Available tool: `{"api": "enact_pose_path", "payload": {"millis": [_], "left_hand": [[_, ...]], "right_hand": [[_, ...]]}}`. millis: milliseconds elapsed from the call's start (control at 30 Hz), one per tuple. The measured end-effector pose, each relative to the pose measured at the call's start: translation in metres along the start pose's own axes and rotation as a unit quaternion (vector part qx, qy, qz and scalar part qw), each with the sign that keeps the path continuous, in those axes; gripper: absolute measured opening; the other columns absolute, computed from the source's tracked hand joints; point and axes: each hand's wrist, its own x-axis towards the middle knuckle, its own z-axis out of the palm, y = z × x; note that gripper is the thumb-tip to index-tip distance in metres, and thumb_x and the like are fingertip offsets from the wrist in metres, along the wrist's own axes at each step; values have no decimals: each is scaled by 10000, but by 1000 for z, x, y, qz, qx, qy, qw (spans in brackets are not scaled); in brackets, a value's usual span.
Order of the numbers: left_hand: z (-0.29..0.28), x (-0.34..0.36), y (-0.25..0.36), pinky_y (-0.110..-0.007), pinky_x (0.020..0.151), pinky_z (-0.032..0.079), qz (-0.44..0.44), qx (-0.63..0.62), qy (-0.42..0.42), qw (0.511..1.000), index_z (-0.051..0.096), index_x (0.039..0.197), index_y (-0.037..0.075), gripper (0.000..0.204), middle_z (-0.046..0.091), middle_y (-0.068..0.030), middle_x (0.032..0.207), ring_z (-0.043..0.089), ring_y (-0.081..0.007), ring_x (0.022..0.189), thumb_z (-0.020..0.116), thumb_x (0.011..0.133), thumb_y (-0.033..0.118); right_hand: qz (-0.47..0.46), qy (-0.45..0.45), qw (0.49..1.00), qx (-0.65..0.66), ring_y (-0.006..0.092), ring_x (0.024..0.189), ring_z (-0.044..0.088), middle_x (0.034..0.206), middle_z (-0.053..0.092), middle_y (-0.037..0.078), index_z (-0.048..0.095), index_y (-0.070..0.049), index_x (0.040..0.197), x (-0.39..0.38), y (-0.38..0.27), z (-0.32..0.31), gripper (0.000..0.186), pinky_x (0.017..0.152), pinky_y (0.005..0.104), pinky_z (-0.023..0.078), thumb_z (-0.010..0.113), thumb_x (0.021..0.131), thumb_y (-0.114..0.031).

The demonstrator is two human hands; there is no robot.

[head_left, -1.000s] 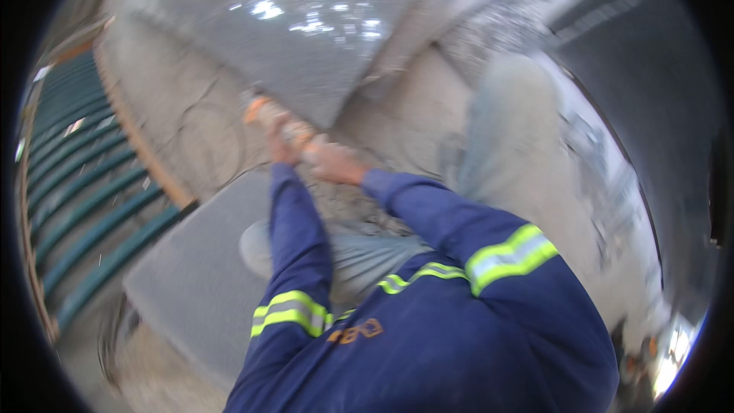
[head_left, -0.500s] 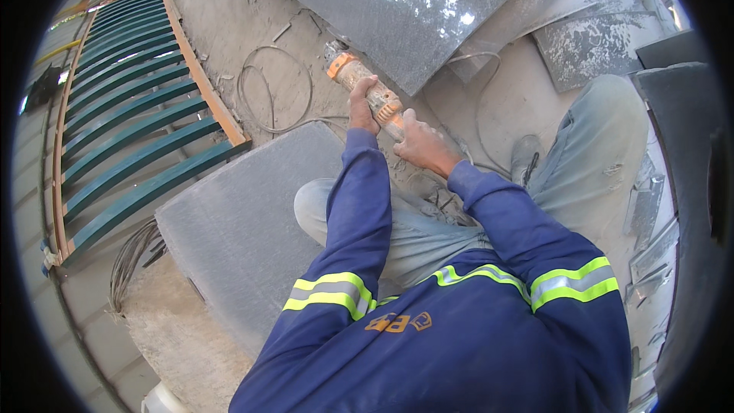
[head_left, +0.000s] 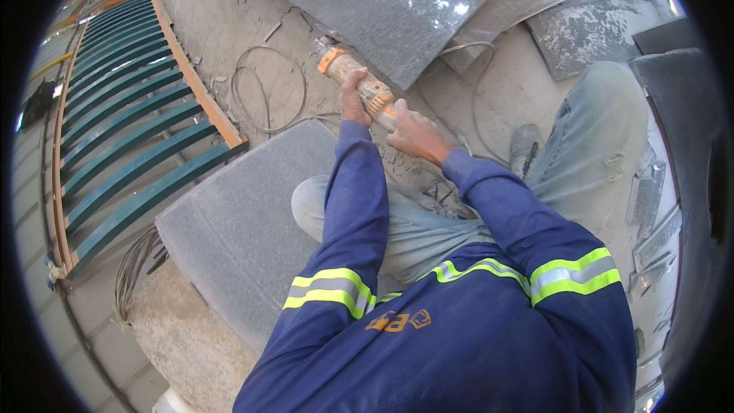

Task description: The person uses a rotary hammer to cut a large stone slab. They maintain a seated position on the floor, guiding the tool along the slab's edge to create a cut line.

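Observation:
A dusty orange-and-grey angle grinder (head_left: 376, 98) is held in both my hands, slanting from lower right to upper left. My left hand (head_left: 355, 96) wraps round the front of its body, behind the orange collar. Farther back, my right hand (head_left: 417, 134) grips the rear handle end. The grinder's head is close to the near edge of a large grey stone slab (head_left: 367, 11); whether its disc touches the stone I cannot tell.
A smaller grey slab (head_left: 245, 191) lies by my left knee on a rough block (head_left: 187, 325). A looped cable (head_left: 304, 99) lies on the dusty ground. Green-slatted frame (head_left: 145, 134) stands at left. Stone pieces (head_left: 585, 34) lie at upper right, a dark slab (head_left: 677, 107) below them.
The whole view has shifted slightly up and left. Both hands keep the same hold on the grinder, whose head seems a touch farther left along the slab's edge.

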Motion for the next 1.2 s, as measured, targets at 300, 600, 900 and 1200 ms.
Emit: {"api": "enact_pose_path", "payload": {"millis": [300,600,900,1200], "left_hand": [[7,-6,3,-440,651,604,1,-11,-2,1000,527,1033,46,307,597,-115,849,658,-261,684,671,837,233],[13,-29,-2,-418,645,609,1,9,16,1000,539,1038,40,309,602,-114,849,669,-262,694,670,836,234],[3,-10,-4,-432,654,610,-7,12,5,1000,535,1045,37,333,604,-128,847,670,-277,692,670,834,257],[5,3,1,-421,655,593,2,4,6,1000,539,1066,43,335,599,-97,858,655,-245,697,682,827,230]], "right_hand": [[3,1,1000,-6,500,1016,651,1022,656,344,405,54,1106,2,0,0,447,863,551,498,624,797,-184],[31,-27,999,-1,499,1007,663,1023,674,330,421,46,1104,-23,-8,-8,418,884,560,511,608,788,-153],[13,-23,1000,-6,487,1047,657,1066,670,323,413,69,1161,-12,-4,-6,475,899,551,512,619,798,-158],[20,-22,1000,-4,488,1076,641,1085,659,333,412,81,1177,5,-2,-4,502,914,541,500,615,805,-188]]}}
